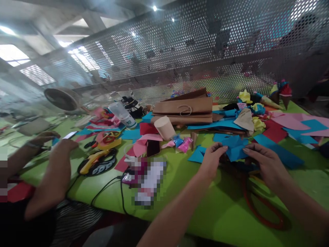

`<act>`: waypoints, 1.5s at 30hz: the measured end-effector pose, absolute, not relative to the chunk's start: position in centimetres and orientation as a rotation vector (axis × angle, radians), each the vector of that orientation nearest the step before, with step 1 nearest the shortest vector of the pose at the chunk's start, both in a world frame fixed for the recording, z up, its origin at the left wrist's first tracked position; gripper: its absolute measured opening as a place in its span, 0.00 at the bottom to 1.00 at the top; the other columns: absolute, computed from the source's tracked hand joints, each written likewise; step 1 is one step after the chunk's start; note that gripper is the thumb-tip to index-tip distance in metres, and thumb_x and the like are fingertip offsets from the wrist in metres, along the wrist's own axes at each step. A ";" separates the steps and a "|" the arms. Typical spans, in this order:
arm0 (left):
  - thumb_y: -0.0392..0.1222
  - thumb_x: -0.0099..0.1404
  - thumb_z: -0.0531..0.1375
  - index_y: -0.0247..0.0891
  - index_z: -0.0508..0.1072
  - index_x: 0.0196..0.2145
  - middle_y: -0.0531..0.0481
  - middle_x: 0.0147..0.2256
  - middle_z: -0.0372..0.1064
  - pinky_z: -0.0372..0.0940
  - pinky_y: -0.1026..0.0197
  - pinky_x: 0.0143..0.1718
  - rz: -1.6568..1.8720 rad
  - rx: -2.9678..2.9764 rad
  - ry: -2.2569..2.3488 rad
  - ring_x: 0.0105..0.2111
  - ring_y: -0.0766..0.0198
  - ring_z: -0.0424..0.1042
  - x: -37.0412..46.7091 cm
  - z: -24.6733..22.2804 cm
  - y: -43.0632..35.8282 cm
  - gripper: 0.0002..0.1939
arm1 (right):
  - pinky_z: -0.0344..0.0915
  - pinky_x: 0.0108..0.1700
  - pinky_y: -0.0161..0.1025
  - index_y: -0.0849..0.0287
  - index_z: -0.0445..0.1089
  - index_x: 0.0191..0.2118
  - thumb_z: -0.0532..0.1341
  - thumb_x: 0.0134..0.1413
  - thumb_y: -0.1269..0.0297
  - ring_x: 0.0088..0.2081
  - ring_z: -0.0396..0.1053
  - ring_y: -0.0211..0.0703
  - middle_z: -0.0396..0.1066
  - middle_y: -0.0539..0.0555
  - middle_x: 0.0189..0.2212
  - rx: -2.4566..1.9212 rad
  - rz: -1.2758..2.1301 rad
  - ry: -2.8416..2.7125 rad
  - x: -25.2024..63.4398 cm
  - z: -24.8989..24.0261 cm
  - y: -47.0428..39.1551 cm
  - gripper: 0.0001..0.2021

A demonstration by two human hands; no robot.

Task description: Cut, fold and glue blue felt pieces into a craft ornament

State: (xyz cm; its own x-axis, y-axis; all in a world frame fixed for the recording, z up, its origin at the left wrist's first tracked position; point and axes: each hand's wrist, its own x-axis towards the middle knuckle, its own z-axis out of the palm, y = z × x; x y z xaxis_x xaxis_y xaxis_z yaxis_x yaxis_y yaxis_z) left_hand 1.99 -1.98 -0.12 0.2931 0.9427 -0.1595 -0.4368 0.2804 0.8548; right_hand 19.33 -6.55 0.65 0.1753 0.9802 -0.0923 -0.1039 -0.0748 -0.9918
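Note:
Between my two hands is a folded piece of blue paper (pixel 233 146), raised a little over the green table (pixel 177 185). My left hand (pixel 212 158) pinches its left side between thumb and fingers. On the opposite side, my right hand (pixel 264 163) has the paper's edge between thumb and index finger. Red-handled scissors (pixel 264 216) lie beneath and just in front of my right hand, their blades hidden. More blue paper (pixel 280 151) lies flat behind my right hand, and another blue piece (pixel 196 154) is left of my left hand.
A phone (pixel 150 183) and a yellow glue gun (pixel 95 161) with black cables lie to the left. A beige roll (pixel 164 127), folded brown paper (pixel 182 109) and small paper cones (pixel 284 96) stand farther back. At far left, a co-worker's arms (pixel 55 168) reach over the table.

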 end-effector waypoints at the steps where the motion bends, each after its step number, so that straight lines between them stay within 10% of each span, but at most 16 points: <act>1: 0.48 0.52 0.72 0.38 0.68 0.28 0.58 0.23 0.63 0.60 0.65 0.28 1.063 0.799 0.778 0.24 0.70 0.65 2.0 0.0 -2.0 0.18 | 0.64 0.32 0.37 0.49 0.77 0.33 0.70 0.53 0.52 0.28 0.66 0.40 0.74 0.47 0.29 -1.267 1.183 -0.962 19.3 0.7 -6.5 0.09; 45: 0.44 0.52 0.72 0.34 0.76 0.36 0.52 0.31 0.72 0.64 0.63 0.36 1.073 1.014 0.767 0.30 0.67 0.69 1.8 0.2 -1.4 0.16 | 0.66 0.34 0.41 0.52 0.75 0.38 0.75 0.43 0.51 0.29 0.69 0.42 0.74 0.50 0.31 -1.228 1.112 -0.997 19.6 0.7 -6.0 0.17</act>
